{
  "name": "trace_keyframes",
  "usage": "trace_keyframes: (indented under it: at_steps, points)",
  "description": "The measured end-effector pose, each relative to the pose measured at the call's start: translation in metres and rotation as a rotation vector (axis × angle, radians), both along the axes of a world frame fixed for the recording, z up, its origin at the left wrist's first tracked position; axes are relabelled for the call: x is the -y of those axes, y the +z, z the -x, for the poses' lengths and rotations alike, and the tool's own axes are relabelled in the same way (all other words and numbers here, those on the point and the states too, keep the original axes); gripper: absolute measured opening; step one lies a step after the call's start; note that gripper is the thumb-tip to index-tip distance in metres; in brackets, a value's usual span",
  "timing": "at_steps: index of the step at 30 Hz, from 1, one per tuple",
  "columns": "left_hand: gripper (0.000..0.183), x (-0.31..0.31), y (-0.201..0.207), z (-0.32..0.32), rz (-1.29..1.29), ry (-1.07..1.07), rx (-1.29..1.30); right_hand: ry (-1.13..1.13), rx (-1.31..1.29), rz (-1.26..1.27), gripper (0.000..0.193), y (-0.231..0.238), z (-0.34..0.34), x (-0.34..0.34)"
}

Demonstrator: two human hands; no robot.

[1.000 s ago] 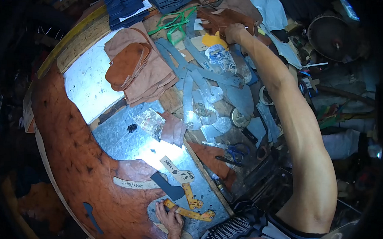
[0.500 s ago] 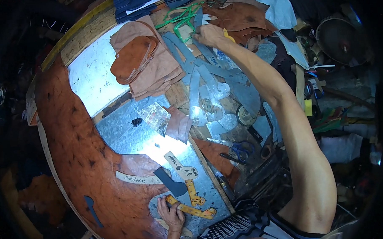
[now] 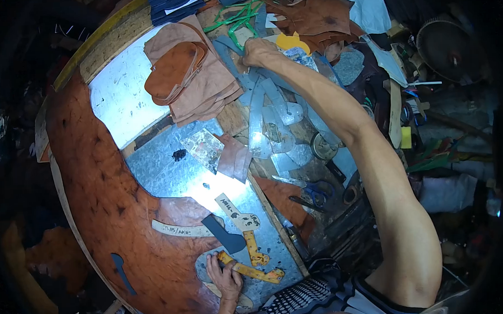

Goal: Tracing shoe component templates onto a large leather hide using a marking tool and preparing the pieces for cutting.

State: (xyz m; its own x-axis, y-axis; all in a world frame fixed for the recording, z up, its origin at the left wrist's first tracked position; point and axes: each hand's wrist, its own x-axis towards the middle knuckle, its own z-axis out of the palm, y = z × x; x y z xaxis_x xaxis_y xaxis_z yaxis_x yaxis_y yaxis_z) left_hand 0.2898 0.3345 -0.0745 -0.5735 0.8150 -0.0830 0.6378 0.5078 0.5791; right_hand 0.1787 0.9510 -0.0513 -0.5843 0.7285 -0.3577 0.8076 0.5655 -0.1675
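Observation:
My left hand [image 3: 226,276] lies palm down at the near end of the board, its fingers apart. Beside its fingertips is a long yellow template [image 3: 258,274]. A second, shorter yellow template [image 3: 255,248], a dark grey template [image 3: 225,235] and pale marked card templates [image 3: 237,214] lie just beyond. Far off, my right hand [image 3: 259,52] is reached out with its fingers closed among grey strips, next to a green band [image 3: 239,33]. What its fingers hold, if anything, is hidden. A yellow cut-out [image 3: 293,43] lies right beside that wrist.
A large brown hide [image 3: 98,217] covers the left side. Stacked leather pieces [image 3: 176,71] sit farther back on a white sheet [image 3: 122,100]. Clear plastic templates [image 3: 270,137], a round tin [image 3: 322,147] and blue-handled scissors [image 3: 318,197] lie under my right arm.
My right hand has moved left and slightly nearer, and the yellow cut-out by its wrist shows more. Grey strips beneath it look shifted. My left hand stays by the yellow template.

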Motion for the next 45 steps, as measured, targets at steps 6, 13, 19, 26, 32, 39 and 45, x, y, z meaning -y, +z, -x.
trace_keyframes:
  at_steps: [6, 13, 19, 26, 32, 39, 45]
  points:
    - [0.028, -0.008, 0.001, 0.003, -0.044, -0.026, 0.012, -0.165, -0.332, 0.095, 0.031, -0.026, -0.022, -0.064]
    - [0.025, 0.009, 0.005, -0.003, -0.079, -0.003, -0.007, -0.314, -0.752, 0.670, 0.019, 0.045, -0.048, -0.003]
    - [0.020, 0.020, -0.030, -0.006, -0.082, 0.046, -0.030, 0.001, -0.836, 0.335, 0.019, 0.087, -0.071, 0.090]
    - [0.027, -0.003, -0.016, 0.004, -0.315, 0.017, -0.005, 0.047, -0.727, 0.546, 0.016, 0.113, -0.157, 0.226]
    - [0.029, 0.052, 0.000, 0.009, -0.310, 0.052, -0.016, -0.020, -0.580, 0.738, 0.022, 0.107, -0.209, 0.368]
    - [0.026, 0.055, -0.016, 0.019, -0.383, -0.049, 0.004, -0.033, -0.493, 0.464, 0.028, 0.085, -0.251, 0.434]
    - [0.047, 0.033, -0.002, 0.035, -0.433, -0.019, 0.167, 0.058, -0.232, 0.188, 0.024, 0.061, -0.250, 0.487]
